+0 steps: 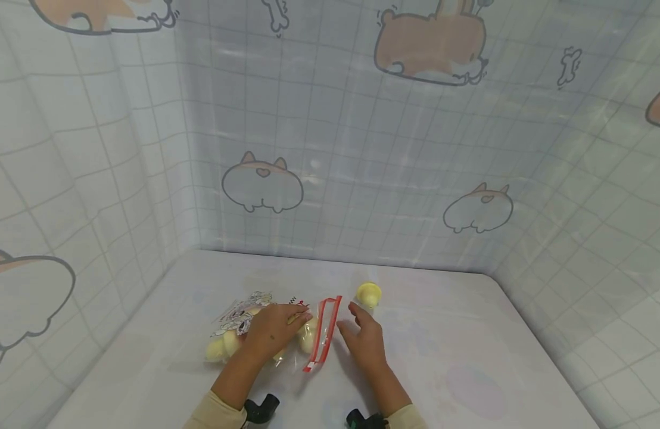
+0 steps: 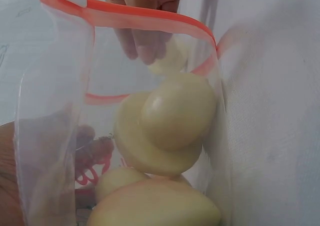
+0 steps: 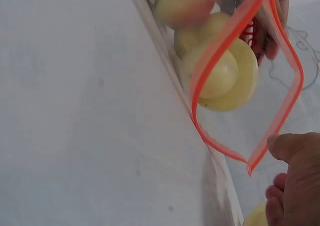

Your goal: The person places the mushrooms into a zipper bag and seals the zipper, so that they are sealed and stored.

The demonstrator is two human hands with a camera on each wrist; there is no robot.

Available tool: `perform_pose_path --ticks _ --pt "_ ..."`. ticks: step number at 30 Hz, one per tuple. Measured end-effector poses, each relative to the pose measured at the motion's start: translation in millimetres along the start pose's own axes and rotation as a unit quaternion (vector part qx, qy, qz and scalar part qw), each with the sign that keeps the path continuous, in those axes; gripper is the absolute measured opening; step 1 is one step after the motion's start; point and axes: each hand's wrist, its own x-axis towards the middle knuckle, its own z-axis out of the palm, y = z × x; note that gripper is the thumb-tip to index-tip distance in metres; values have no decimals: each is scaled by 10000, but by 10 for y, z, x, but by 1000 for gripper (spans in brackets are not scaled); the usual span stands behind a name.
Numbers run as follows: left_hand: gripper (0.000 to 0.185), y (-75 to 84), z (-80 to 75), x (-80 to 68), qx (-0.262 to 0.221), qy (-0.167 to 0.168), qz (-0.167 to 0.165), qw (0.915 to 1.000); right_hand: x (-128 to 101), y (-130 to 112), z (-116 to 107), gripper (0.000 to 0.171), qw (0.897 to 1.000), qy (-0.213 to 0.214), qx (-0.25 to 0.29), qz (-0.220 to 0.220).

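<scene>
A clear zip bag (image 1: 330, 330) with a red-edged mouth lies on the table, its mouth gaping toward the right. Inside are several pale yellow rounded pieces (image 2: 175, 116), one a dome on a wider disc, and a pink-tinged one (image 3: 187, 5). Across the bag's upper side lies my left hand (image 1: 273, 330), its fingertips pinching the film. My right hand (image 1: 366, 342) is just right of the mouth, with thumb and fingers apart and nothing between them. In the right wrist view its thumb (image 3: 285, 145) is right at the red rim. Another yellow domed piece (image 1: 369, 294) sits beyond the right fingertips.
The white table (image 1: 469, 357) extends in front and to the right. Curtain-like walls (image 1: 341, 149) with a grid and cartoon dog print enclose it at the back and sides. Dark camera mounts (image 1: 262, 409) sit at both wrists.
</scene>
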Motion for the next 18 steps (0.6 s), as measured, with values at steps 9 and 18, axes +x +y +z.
perform_pose_path --ticks 9,18 --pt "31 -19 16 0 24 45 65 10000 82 117 -30 54 9920 1091 -572 -285" --pt "32 -15 16 3 10 -23 34 10000 148 216 -110 46 9807 1776 -611 -543"
